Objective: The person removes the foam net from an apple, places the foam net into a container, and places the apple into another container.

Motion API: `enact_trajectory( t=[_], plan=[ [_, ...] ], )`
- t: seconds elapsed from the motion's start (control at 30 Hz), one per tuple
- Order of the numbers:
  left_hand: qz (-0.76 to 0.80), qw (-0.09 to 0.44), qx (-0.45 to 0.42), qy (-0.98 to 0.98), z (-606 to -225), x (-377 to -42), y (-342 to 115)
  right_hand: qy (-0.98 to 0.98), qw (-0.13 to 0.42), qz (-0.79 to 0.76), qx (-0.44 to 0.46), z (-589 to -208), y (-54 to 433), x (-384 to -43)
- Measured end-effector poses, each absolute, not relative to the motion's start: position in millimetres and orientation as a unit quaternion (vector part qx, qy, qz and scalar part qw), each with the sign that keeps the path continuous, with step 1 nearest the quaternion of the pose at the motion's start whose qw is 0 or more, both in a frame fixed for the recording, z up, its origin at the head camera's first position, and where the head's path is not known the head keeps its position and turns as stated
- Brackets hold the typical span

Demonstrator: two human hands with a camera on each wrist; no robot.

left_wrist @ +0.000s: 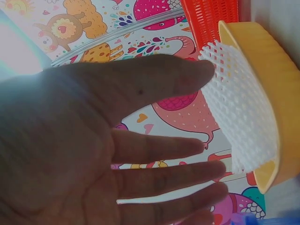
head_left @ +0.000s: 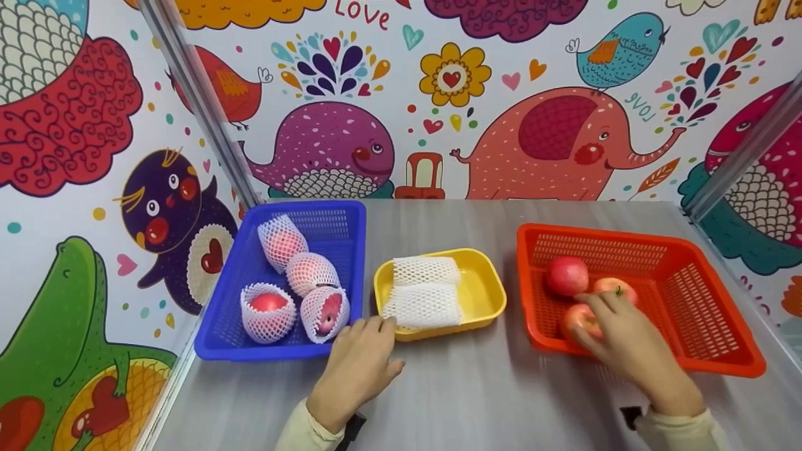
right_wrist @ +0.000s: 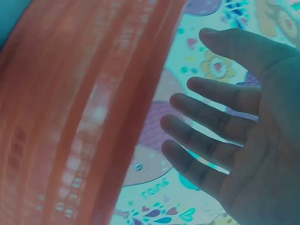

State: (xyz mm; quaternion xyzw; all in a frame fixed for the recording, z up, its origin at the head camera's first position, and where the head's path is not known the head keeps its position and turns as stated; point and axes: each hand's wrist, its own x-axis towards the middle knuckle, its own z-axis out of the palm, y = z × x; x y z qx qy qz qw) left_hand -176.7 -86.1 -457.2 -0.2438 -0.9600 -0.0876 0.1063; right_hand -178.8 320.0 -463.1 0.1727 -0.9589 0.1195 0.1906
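Note:
My right hand (head_left: 634, 346) hovers over the front of the red basket (head_left: 720, 360), its fingertips close over the apples. Three bare apples lie inside: a deep red apple (head_left: 567, 275) and two paler ones, a back apple (head_left: 611, 288) and a front apple (head_left: 573, 318), both partly covered by that hand. In the right wrist view the fingers (right_wrist: 215, 112) are spread and hold nothing. My left hand (head_left: 360, 363) is by the front left corner of the yellow tray (head_left: 482, 294), fingers extended and nothing in them. Two white foam nets (head_left: 423, 305) lie in that tray.
On the left stands a blue basket (head_left: 341, 219) with several apples in foam nets (head_left: 268, 313). All three containers sit on a grey table (head_left: 463, 388). Printed wall panels (head_left: 401, 81) close in the back and sides, with metal posts (head_left: 200, 106) at the corners.

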Motion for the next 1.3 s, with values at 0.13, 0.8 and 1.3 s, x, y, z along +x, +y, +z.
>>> enact_trajectory(
  t=[0.13,0.8,1.3],
  plan=[
    [-0.088,0.106,-0.247,-0.959,-458,-176,-84,-0.947,0.222,0.130,0.194,-468,301,-169],
    [-0.090,0.144,-0.255,-0.952,-459,-178,-86,-0.927,0.251,0.163,0.227,-478,275,-158],
    [-0.065,0.108,-0.203,-0.971,-413,-222,-120,-0.920,0.253,0.171,0.244,-484,273,-155]
  ],
)
